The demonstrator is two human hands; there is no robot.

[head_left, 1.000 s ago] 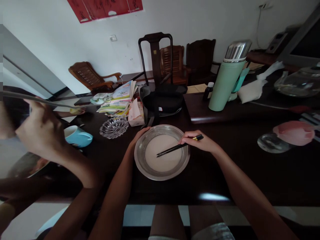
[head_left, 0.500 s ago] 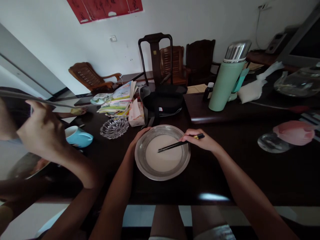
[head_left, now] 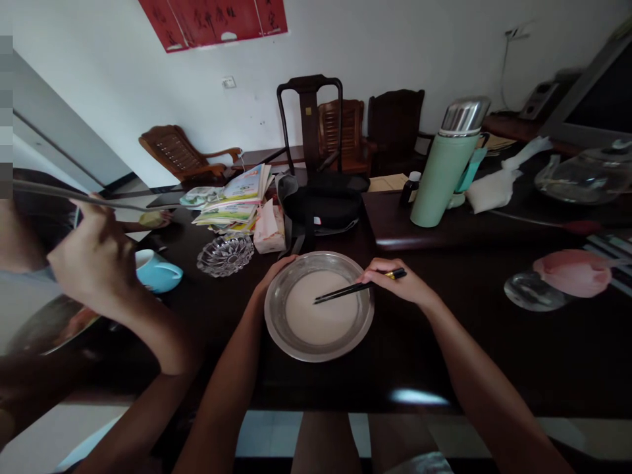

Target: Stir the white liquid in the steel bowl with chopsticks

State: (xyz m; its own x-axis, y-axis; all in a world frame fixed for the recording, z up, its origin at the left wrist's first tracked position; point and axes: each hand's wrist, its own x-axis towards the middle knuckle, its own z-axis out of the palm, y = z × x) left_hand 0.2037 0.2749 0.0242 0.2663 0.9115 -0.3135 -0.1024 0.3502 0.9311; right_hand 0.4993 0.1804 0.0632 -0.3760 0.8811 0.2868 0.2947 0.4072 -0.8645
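A round metal bowl [head_left: 282, 330] of pale, milky batter stands on the dark table right before me. My left hand [head_left: 272, 274] grips its far left rim, fingers curled over the edge. My right hand [head_left: 401, 284] is closed on a pair of black chopsticks [head_left: 351, 290], whose tips dip into the batter near the bowl's middle.
Another person's hand [head_left: 96, 263] at the left holds a thin utensil above a dish. A blue cup [head_left: 158, 274], a glass ashtray [head_left: 225, 254], stacked booklets [head_left: 237, 201], a black bag [head_left: 320, 201] and a green thermos [head_left: 442, 174] stand behind the bowl. A pink object [head_left: 573, 271] lies at right.
The chopstick tips have shifted a little upward and to the right within the batter. The view has tipped slightly, so everything sits a bit lower. My left hand has stayed on the rim.
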